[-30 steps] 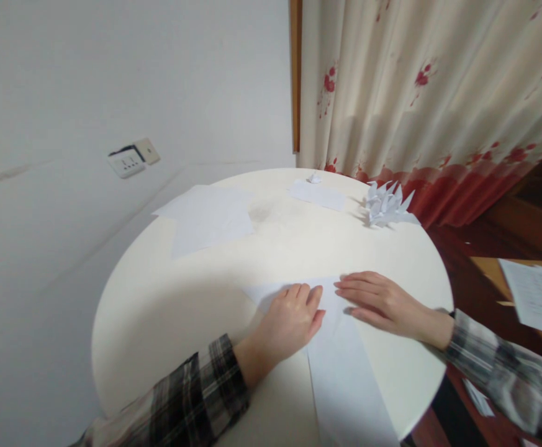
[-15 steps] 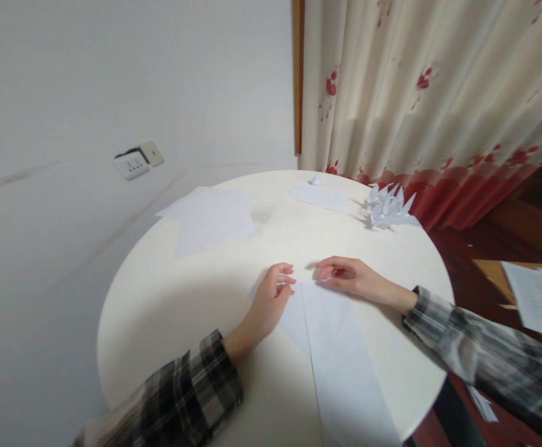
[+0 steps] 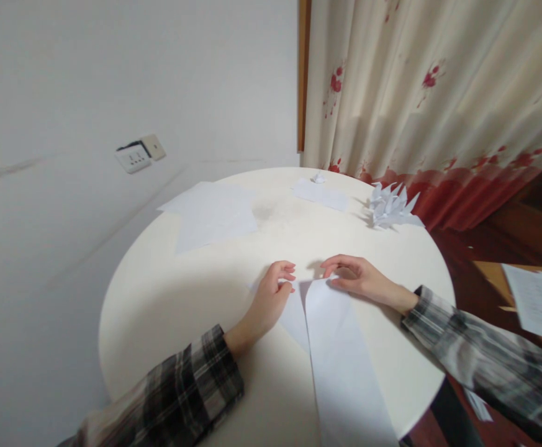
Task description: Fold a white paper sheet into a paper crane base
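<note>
A long white sheet of paper (image 3: 340,347) lies in front of me, running off the bottom of the view. At its far edge my right hand (image 3: 352,273) pinches the paper between thumb and fingers, and the left corner there curls up off the table. Under it, to the left, shows another flap or sheet of white paper (image 3: 295,320); I cannot tell if the two are joined. My left hand (image 3: 273,292) rests on that left part, fingers bent, thumb and fingertips apart, just left of the lifted corner.
On the round white table (image 3: 149,310) lie larger white sheets (image 3: 215,214) at the back left. A small folded paper piece (image 3: 318,178) sits by a paper strip (image 3: 320,194) at the back. Several paper cranes (image 3: 389,205) cluster at the back right. Wall and curtain (image 3: 373,93) stand behind.
My right hand has raised the far edge of the long sheet slightly, so its left corner now curves up. My left hand has hardly moved. The view has shifted a little.
</note>
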Available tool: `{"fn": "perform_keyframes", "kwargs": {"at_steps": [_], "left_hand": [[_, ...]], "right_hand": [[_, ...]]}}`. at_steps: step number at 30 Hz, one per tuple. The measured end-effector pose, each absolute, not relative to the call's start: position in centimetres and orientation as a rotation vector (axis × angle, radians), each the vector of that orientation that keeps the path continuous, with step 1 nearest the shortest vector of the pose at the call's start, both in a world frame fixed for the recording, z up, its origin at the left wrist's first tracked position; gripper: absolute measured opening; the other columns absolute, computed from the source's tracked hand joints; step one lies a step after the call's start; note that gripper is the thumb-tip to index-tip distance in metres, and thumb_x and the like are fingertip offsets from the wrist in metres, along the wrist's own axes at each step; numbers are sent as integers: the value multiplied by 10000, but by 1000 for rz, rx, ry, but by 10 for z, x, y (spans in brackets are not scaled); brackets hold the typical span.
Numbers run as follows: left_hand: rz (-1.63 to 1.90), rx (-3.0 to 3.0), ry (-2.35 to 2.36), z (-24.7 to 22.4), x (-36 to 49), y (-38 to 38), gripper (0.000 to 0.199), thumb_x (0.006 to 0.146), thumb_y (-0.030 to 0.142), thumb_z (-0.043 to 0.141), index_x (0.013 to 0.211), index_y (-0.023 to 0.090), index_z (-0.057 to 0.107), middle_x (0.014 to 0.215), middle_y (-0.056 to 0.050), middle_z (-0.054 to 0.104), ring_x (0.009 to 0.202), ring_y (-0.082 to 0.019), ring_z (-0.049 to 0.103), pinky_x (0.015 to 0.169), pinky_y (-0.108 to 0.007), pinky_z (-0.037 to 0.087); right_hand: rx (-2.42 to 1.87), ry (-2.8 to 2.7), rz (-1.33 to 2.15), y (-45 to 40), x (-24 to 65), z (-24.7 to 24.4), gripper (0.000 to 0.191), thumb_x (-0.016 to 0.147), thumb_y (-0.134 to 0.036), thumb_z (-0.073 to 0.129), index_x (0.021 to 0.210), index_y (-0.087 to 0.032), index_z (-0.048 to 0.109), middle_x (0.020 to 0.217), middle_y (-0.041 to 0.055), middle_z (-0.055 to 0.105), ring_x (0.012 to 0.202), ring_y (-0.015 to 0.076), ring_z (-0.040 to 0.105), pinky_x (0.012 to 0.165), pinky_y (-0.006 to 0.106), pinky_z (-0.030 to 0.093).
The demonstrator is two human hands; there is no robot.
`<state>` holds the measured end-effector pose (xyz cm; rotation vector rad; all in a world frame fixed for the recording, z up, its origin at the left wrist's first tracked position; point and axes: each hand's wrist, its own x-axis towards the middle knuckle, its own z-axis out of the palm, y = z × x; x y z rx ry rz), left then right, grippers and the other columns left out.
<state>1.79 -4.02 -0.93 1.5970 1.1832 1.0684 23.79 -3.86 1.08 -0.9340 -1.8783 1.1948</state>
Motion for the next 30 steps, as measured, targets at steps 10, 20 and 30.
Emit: {"fn": "perform_keyframes", "kwargs": {"at_steps": [10, 20, 30], "left_hand": [[985, 1940, 1211, -11, 13, -41, 312, 703, 14, 409, 928, 189, 535, 925, -36, 540, 884, -151, 550, 704, -267, 489], [939, 2011, 1215, -11, 12, -41, 253, 703, 5, 448, 844, 180, 564, 917, -30, 538, 855, -139, 547, 673, -232, 494], [920, 2070, 1193, -12, 11, -41, 196, 710, 57, 510, 857, 175, 564, 943, -37, 531, 762, -126, 552, 646, -245, 498]], "right_hand": [[-863, -1641, 1292, -33, 242, 10, 164, 741, -240, 567, 589, -177, 567, 748, 26, 535, 730, 152, 485, 689, 302, 364], [-871, -1229, 1581, -33, 261, 3, 199, 601, -161, 579, 471, -167, 429, 774, 19, 529, 584, 109, 428, 476, 227, 275], [-863, -1233, 1554, -33, 260, 4, 206, 622, -173, 600, 477, -159, 455, 769, 15, 525, 579, 100, 431, 479, 219, 283]]}}
